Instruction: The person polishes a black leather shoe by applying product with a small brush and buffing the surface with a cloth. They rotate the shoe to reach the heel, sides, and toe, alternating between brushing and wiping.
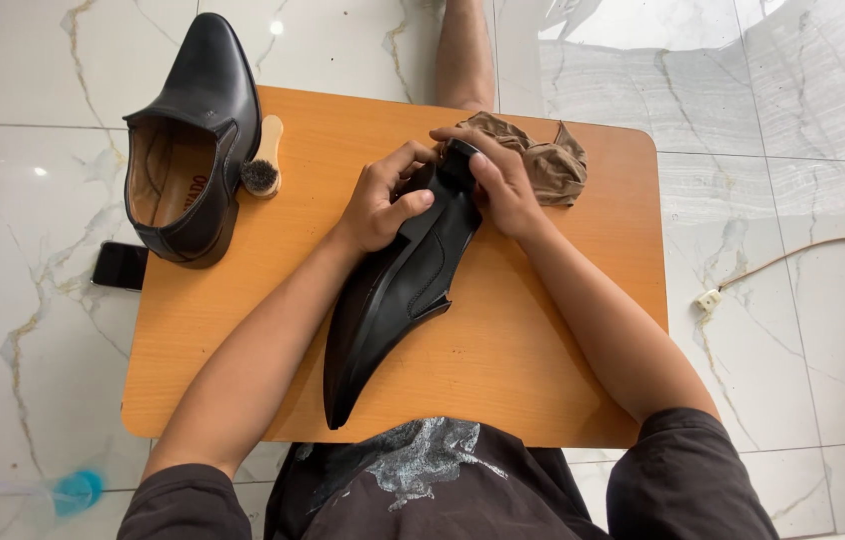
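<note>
Two hands meet on the black pointed leather shoe (pixel 398 290) lying on its side mid-table, toe toward me: my left hand (pixel 380 205) curls its fingers around the heel, my right hand (pixel 503 180) pinches the heel top. Just beyond lies a crumpled brown cloth (pixel 543 160); a second black shoe (pixel 188 140) and wooden brush (pixel 263 160) sit on the orange wooden table (pixel 563 330).
</note>
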